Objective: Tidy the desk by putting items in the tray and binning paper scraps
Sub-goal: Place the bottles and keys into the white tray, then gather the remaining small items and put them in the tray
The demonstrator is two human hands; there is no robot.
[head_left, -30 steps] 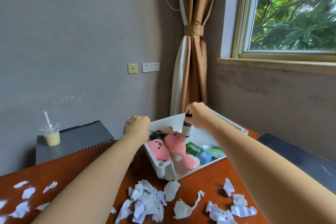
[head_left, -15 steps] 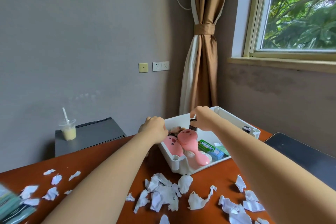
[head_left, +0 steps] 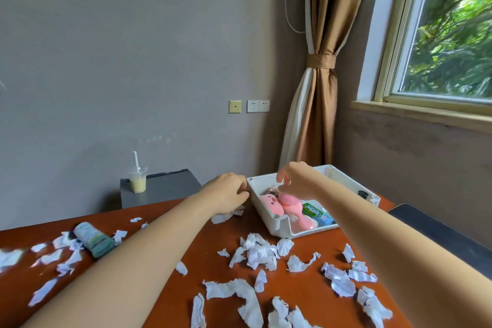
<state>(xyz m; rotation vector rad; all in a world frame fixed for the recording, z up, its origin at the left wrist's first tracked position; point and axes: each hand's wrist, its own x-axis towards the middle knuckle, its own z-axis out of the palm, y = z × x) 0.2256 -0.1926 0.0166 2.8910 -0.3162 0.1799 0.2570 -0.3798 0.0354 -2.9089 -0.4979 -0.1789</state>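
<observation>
Our left hand (head_left: 229, 194) curls against the left rim of the white plastic tray (head_left: 277, 226), likely steadying it; we cannot tell if it grips. Our right hand (head_left: 292, 184) hovers loose-fingered and empty above the tray. Torn white paper scraps (head_left: 259, 250) litter the reddish-brown desk (head_left: 207, 237) beside it.

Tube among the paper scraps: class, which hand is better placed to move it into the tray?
Left hand, probably. The tube lies left of the left forearm; the right hand hovers over the tray and would have to cross that arm.
</observation>
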